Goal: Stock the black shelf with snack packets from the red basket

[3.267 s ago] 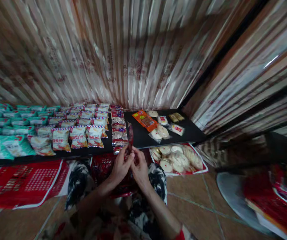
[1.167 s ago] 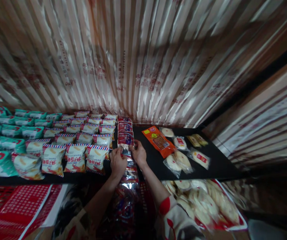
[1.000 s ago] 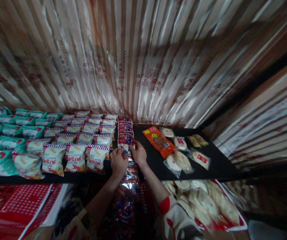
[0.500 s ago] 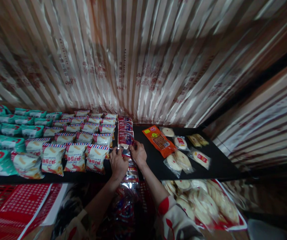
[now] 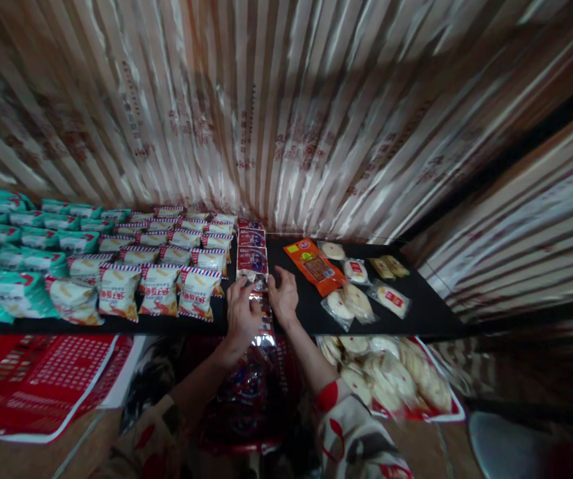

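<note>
A strip of joined dark red and purple snack sachets (image 5: 252, 259) lies on the black table (image 5: 296, 316), running from the far edge towards me and hanging over the front. My left hand (image 5: 242, 313) rests at the strip's left edge, fingers forward, thumb apart over the shiny wrapping. On the other side is my right hand (image 5: 283, 296), thumb and forefinger spread beside the strip. Neither hand shows a closed grip. The part of the strip between my hands is partly hidden. More of the sachets are heaped in a dark red basket (image 5: 236, 442) below.
Rows of white snack bags (image 5: 159, 289) and green bags (image 5: 21, 293) stand at the left. On the right lie an orange packet (image 5: 315, 266) and several wrapped round crackers (image 5: 340, 305). Below are a red basket (image 5: 41, 392) and a tray of wrapped crackers (image 5: 386, 372). Patterned curtain (image 5: 306, 133) hangs behind.
My right hand has loosened from the sachet, its thumb and forefinger now spread. My left hand stays by the strip. The camera view has shifted, so the table sits higher.
</note>
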Available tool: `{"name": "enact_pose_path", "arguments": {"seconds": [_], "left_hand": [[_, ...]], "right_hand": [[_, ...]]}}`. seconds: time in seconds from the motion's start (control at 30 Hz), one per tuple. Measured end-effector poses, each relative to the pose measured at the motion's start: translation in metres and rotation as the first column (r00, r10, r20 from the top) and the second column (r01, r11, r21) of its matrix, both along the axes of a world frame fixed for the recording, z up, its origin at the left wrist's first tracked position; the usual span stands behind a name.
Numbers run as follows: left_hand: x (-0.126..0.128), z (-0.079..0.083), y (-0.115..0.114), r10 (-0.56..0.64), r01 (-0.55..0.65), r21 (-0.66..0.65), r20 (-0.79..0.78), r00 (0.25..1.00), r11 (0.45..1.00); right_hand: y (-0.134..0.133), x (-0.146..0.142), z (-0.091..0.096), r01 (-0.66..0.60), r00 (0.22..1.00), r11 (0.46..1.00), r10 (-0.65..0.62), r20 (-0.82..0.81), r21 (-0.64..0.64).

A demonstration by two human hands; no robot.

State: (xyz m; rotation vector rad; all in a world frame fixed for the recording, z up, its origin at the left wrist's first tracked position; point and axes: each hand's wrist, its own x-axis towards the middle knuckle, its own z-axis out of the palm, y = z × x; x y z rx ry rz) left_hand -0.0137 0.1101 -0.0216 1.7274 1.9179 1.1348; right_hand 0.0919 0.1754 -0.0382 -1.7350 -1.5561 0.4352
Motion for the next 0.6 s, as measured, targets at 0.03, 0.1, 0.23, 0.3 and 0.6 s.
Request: {"name": "enact_pose_path", "arguments": {"seconds": [0.03,0.1,0.23,0.3,0.6], "left_hand": [[-0.001,0.000,-0.011,-0.051,0.049,0.044,0.033,0.998,0.998],[-0.004,-0.006,-0.039,-0.177,0.169,0.095,0.092,0.980,0.981],[-0.019,-0.043,-0.105,-0.365,0.370,0.011,0.182,0.913,0.929],[-0.030,-0.067,-0.132,-0.372,0.402,-0.156,0.188,0.909,0.902],[-0.056,-0.122,-0.144,-0.204,0.171,-0.700,0.037,0.978,0.693]], "right_hand": [[-0.009,0.001,0.002,-0.002,0.999,0.999,0.004,-0.046,0.043],[-0.032,0.002,0.005,0.014,0.987,0.993,0.005,-0.162,0.114],[-0.097,0.004,0.000,0.096,0.904,0.989,-0.038,-0.425,0.114],[-0.133,0.005,-0.011,0.080,0.875,0.995,-0.045,-0.483,0.053],[-0.194,-0.031,-0.098,-0.358,0.931,0.840,0.286,-0.228,-0.408]]}}
